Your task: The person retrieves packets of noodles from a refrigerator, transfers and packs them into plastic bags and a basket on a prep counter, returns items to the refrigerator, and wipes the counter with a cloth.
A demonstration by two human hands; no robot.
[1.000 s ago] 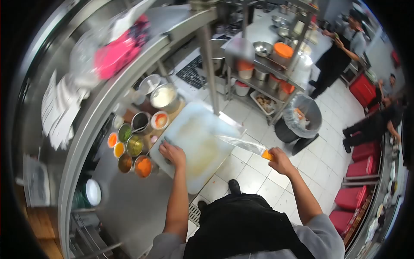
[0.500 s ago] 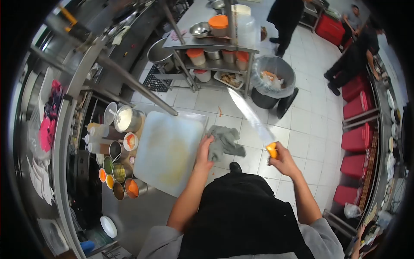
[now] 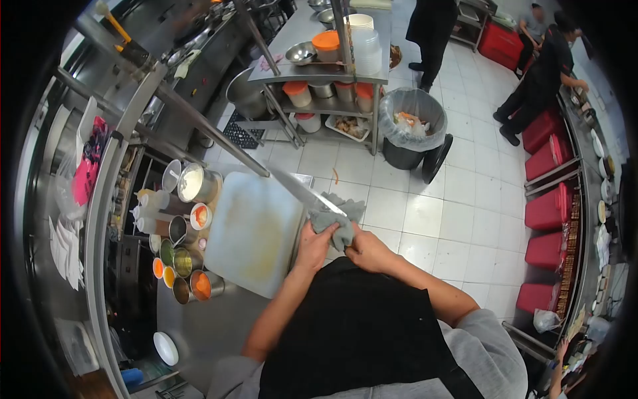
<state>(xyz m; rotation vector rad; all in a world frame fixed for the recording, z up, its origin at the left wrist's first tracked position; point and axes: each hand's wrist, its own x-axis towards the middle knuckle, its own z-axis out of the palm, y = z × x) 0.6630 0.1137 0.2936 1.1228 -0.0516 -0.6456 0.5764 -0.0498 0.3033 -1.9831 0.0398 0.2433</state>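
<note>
A large knife (image 3: 302,191) points up and to the left, its blade tip near the far right corner of the white cutting board (image 3: 256,229). My right hand (image 3: 367,251) is closed around its handle, which the fingers hide. A grey cloth (image 3: 342,229) is bunched in my left hand (image 3: 316,247) and lies against the blade close to the handle. Both hands are close together in front of my black apron, just right of the board. The board's surface is stained yellowish and bears no food.
Metal pots of sauces (image 3: 189,263) and squeeze bottles (image 3: 153,203) stand left of the board. A lined trash bin (image 3: 412,120) is ahead on the tiled floor. A steel shelf table (image 3: 319,70) holds lidded tubs. Red bins (image 3: 548,206) line the right; co-workers (image 3: 541,73) stand beyond.
My right hand has brought the knife leftward from out on the right to the cloth. The blade now meets the cloth in my left hand.
</note>
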